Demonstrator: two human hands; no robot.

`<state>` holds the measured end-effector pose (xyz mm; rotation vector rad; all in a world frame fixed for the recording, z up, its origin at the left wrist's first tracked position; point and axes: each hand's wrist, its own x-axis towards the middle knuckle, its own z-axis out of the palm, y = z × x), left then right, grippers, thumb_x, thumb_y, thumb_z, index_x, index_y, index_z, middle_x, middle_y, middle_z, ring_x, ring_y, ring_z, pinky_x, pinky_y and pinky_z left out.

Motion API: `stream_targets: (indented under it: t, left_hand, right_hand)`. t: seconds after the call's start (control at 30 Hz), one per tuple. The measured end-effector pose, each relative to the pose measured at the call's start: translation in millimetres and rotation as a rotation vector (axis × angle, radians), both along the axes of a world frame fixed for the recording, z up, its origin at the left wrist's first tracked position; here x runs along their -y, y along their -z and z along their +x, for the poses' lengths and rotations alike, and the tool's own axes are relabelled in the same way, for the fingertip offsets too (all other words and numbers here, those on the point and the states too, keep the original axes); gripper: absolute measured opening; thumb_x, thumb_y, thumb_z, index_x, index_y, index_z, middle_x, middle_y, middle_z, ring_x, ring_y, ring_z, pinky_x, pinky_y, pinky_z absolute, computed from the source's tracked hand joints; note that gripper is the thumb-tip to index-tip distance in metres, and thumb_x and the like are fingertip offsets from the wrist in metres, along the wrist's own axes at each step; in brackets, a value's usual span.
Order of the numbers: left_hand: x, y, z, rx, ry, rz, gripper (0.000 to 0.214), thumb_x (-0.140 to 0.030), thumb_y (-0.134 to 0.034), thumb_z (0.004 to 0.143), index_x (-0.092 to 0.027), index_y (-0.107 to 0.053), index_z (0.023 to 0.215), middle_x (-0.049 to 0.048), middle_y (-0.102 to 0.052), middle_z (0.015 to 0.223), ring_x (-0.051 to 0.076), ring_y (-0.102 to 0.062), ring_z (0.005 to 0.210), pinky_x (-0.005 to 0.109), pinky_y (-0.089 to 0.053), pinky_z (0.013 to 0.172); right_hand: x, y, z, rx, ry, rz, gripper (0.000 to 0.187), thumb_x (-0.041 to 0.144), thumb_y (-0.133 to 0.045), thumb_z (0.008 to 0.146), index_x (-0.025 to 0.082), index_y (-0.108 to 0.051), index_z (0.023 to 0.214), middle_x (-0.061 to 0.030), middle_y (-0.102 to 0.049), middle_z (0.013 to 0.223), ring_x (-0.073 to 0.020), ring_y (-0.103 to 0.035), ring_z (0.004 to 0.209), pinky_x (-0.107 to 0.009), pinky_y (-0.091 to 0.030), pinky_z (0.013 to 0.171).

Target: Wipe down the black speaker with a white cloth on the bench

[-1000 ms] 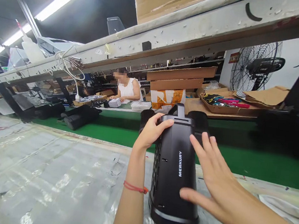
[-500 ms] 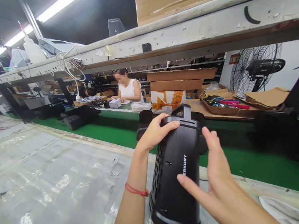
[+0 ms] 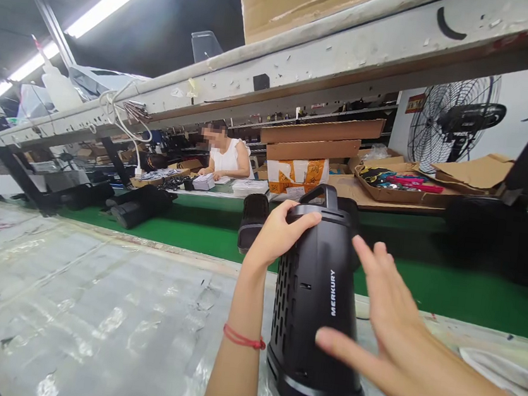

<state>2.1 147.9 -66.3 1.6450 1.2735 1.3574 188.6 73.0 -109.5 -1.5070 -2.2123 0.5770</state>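
A black MERKURY unit (image 3: 311, 343) stands on the plastic-covered bench (image 3: 112, 314), its handle (image 3: 328, 196) uppermost. The left hand (image 3: 279, 235) has its grip closed round the unit's upper left corner, thumb on the front; a red cord (image 3: 244, 340) circles that wrist. The right hand (image 3: 394, 314) has its grip spread wide, thumb over the unit's front, holding nothing; whether it touches cannot be told. Beyond, another black unit (image 3: 252, 222) sits on a green belt (image 3: 426, 283). Farther off are a co-worker in white (image 3: 231, 158) and a fan (image 3: 468, 116).
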Motion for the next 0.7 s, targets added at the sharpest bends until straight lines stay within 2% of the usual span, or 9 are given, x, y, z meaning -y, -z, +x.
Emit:
stream_targets:
  t: [0.1, 0.17, 0.23, 0.3, 0.37, 0.43, 0.53, 0.6, 0.7]
  left_hand:
    - [1, -0.5, 1, -0.062, -0.058, 0.005, 0.038, -0.051, -0.066, 0.078, -0.019, -0.064, 0.099, 0.0062, -0.068, 0.104, 0.023, -0.062, 0.097, 0.031, -0.049, 0.083]
    - [3, -1.9, 4, -0.116, -0.116, 0.01, 0.039, -0.052, -0.066, 0.079, -0.019, -0.063, 0.099, 0.0075, -0.068, 0.106, 0.024, -0.061, 0.098, 0.033, -0.049, 0.085]
    - [6, -4.5, 9, -0.179, -0.179, 0.017, 0.039, -0.053, -0.067, 0.08, -0.018, -0.063, 0.097, 0.0102, -0.067, 0.108, 0.027, -0.061, 0.101, 0.038, -0.049, 0.09]
    - [12, -8.0, 18, -0.251, -0.231, 0.03, 0.04, -0.054, -0.068, 0.08, -0.018, -0.064, 0.098, 0.0128, -0.066, 0.111, 0.031, -0.06, 0.107, 0.044, -0.046, 0.096]
    - [19, -11.6, 29, -0.327, -0.271, 0.056, 0.043, -0.054, -0.07, 0.081, -0.019, -0.064, 0.104, 0.0142, -0.064, 0.116, 0.035, -0.056, 0.114, 0.048, -0.043, 0.101]
    - [28, -14.7, 42, -0.394, -0.298, 0.093, 0.04, -0.052, -0.067, 0.086, -0.02, -0.064, 0.109, 0.0142, -0.063, 0.119, 0.036, -0.053, 0.119, 0.05, -0.04, 0.105]
    - [40, -17.7, 60, -0.525, -0.303, 0.17, 0.034, -0.049, -0.055, 0.096, -0.022, -0.065, 0.114, 0.0124, -0.064, 0.12, 0.034, -0.051, 0.121, 0.049, -0.038, 0.107]
    - [45, -19.3, 69, -0.672, -0.318, 0.211, 0.039, -0.05, -0.047, 0.1, -0.021, -0.064, 0.12, 0.0129, -0.065, 0.121, 0.036, -0.051, 0.12, 0.049, -0.042, 0.101]
    - [49, -21.7, 71, -0.83, -0.38, 0.262, 0.045, -0.047, -0.039, 0.103, -0.016, -0.066, 0.121, 0.0149, -0.068, 0.116, 0.038, -0.053, 0.112, 0.05, -0.045, 0.092]
  right_hand:
    - [7, -6.0, -8, 0.218, -0.107, -0.219, 0.131, 0.06, -0.061, 0.069, 0.006, 0.02, 0.156, -0.0043, 0.044, 0.152, -0.0243, 0.034, 0.142, -0.047, -0.002, 0.123]
    - [5, -7.6, -6, 0.269, -0.101, -0.256, 0.125, 0.065, -0.05, 0.072, 0.005, 0.02, 0.156, -0.0002, 0.042, 0.153, -0.0211, 0.036, 0.141, -0.045, 0.001, 0.123]
    - [1, -8.8, -1, 0.193, -0.067, -0.249, 0.118, 0.075, -0.027, 0.073, 0.006, 0.018, 0.157, 0.0029, 0.034, 0.158, -0.0207, 0.03, 0.145, -0.045, 0.002, 0.123]
    - [-3, -9.8, 2, 0.016, -0.028, -0.216, 0.114, 0.082, -0.014, 0.074, 0.012, 0.018, 0.158, 0.0049, 0.023, 0.163, -0.0216, 0.019, 0.151, -0.046, -0.002, 0.123]
    - [-6, -9.8, 2, -0.216, 0.012, -0.16, 0.111, 0.088, -0.018, 0.077, 0.021, 0.017, 0.159, 0.004, 0.013, 0.166, -0.0243, 0.005, 0.154, -0.05, -0.007, 0.123]
    - [-11, -8.3, -1, -0.456, 0.073, -0.12, 0.113, 0.093, -0.03, 0.077, 0.027, 0.012, 0.159, -0.0042, -0.003, 0.168, -0.0288, -0.009, 0.155, -0.056, -0.014, 0.122]
    - [-24, -4.8, -2, -0.661, 0.163, -0.095, 0.112, 0.094, -0.033, 0.077, 0.025, -0.002, 0.16, -0.0144, -0.025, 0.163, -0.0323, -0.019, 0.153, -0.057, -0.02, 0.122]
    - [-35, -3.3, 2, -0.693, 0.196, -0.086, 0.105, 0.092, -0.027, 0.081, 0.021, -0.015, 0.158, -0.0132, -0.03, 0.162, -0.0309, -0.022, 0.152, -0.052, -0.017, 0.124]
    - [-45, -3.2, 9, -0.727, 0.205, -0.089, 0.091, 0.089, -0.028, 0.083, 0.026, -0.04, 0.146, -0.007, -0.042, 0.156, -0.0282, -0.03, 0.149, -0.047, -0.013, 0.127]
